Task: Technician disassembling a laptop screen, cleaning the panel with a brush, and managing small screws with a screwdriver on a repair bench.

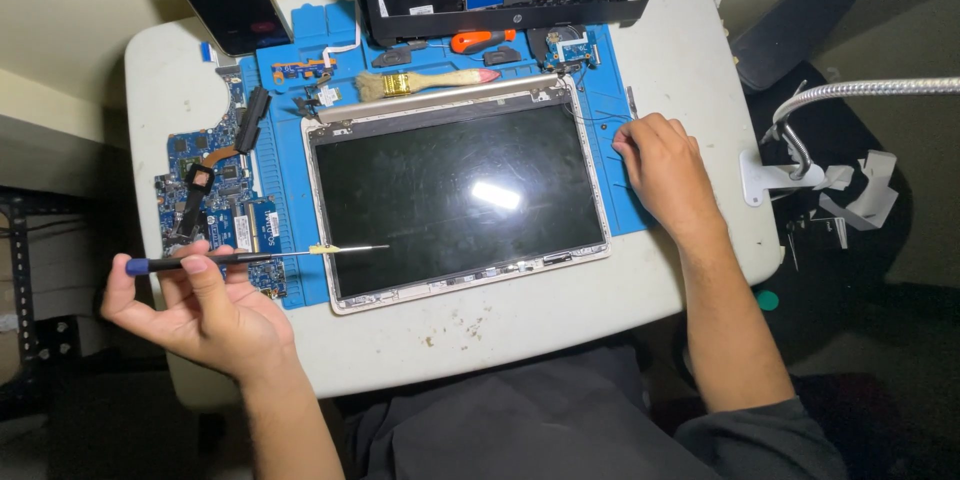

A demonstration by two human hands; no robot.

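Two hands busy: left hand (205, 305) at 8 o'clock pinches a screwdriver (250, 258), tip over the screen panel (458, 195) edge. Right hand (660, 168), at 3 o'clock, fingers curled, empty, picks at the blue mat (620, 130).

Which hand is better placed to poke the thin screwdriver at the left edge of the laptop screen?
Probably the left hand. It already grips the slim blue-handled screwdriver, whose tip lies over the dark laptop screen panel near its left edge. The right hand is empty, resting on the blue work mat beyond the right edge.
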